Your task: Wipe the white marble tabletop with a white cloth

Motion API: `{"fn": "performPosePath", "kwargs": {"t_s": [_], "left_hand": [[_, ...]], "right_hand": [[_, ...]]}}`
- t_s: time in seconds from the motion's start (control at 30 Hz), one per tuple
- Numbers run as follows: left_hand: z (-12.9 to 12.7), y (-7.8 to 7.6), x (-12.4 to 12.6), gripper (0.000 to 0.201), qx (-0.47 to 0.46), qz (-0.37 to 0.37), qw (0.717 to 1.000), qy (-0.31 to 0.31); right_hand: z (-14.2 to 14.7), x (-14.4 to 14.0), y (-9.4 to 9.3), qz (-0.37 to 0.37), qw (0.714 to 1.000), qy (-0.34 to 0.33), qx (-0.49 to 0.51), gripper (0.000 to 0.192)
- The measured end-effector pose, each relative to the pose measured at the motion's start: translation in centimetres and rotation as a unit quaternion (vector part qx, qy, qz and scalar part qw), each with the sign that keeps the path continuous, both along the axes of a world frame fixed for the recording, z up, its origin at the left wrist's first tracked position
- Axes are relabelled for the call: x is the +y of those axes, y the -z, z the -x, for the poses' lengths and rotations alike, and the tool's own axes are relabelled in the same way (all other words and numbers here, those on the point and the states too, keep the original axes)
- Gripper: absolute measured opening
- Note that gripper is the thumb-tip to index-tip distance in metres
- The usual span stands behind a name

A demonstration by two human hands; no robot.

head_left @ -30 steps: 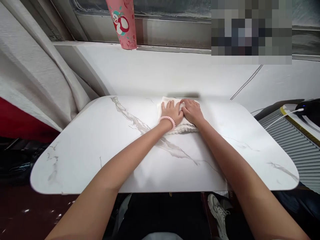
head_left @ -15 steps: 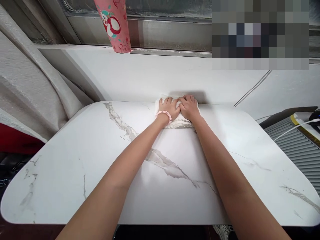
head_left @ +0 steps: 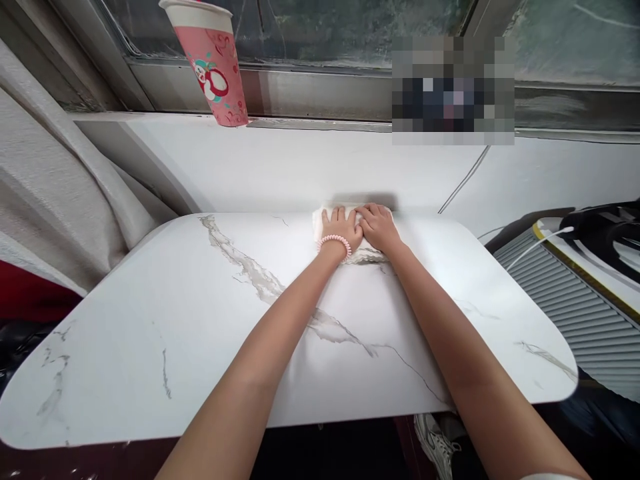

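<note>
A folded white cloth (head_left: 369, 255) lies on the white marble-patterned table (head_left: 200, 333), close to its far edge by the wall. My left hand (head_left: 342, 229) rests flat on the cloth's left part, fingers spread and pointing away from me. A pink coiled band (head_left: 334, 238) circles the left wrist. Beside it, my right hand (head_left: 379, 227) presses on the right part of the cloth with its fingers stretched forward. The two hands almost touch at the thumbs. Both palms hide much of the cloth.
A pink paper cup (head_left: 215, 73) stands on the window ledge, with a blurred-out patch to its right. A grey curtain (head_left: 60, 167) hangs at left. A ribbed grey case (head_left: 565, 300) with a white cable stands at right. One shoe (head_left: 436, 445) shows below the table.
The view has turned slightly up and to the right, so more of the cup and window shows. Both hands stay on the cloth near the far edge.
</note>
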State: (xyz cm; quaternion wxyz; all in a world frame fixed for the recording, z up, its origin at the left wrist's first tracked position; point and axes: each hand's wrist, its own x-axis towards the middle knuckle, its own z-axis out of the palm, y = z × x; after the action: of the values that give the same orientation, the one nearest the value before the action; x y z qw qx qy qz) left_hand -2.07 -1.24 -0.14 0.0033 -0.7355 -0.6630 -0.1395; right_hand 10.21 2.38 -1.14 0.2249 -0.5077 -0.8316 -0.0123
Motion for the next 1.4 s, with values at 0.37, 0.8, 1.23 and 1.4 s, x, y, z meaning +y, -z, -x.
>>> {"fn": "performPosePath", "kwargs": {"t_s": [0.37, 0.8, 1.23, 1.4], "left_hand": [[-0.2, -0.7, -6.3, 0.057, 0.009, 0.051, 0.998, 0.022], [-3.9, -3.0, -23.7, 0.066, 0.099, 0.172, 0.979, 0.037], [-7.3, -2.1, -22.7, 0.063, 0.011, 0.118, 0.977, 0.177], [-7.1, -1.8, -21.3, 0.064, 0.010, 0.101, 0.978, 0.183]], "right_hand": [[-0.2, -7.4, -0.7, 0.023, 0.999, 0.026, -0.027, 0.044], [-4.3, -23.9, -1.1, 0.004, 0.996, -0.092, -0.007, 0.041], [-11.0, -22.4, -1.4, 0.019, 0.995, -0.093, 0.035, 0.038], [-10.8, -21.1, -1.3, 0.016, 0.996, -0.083, 0.022, 0.038]]}}
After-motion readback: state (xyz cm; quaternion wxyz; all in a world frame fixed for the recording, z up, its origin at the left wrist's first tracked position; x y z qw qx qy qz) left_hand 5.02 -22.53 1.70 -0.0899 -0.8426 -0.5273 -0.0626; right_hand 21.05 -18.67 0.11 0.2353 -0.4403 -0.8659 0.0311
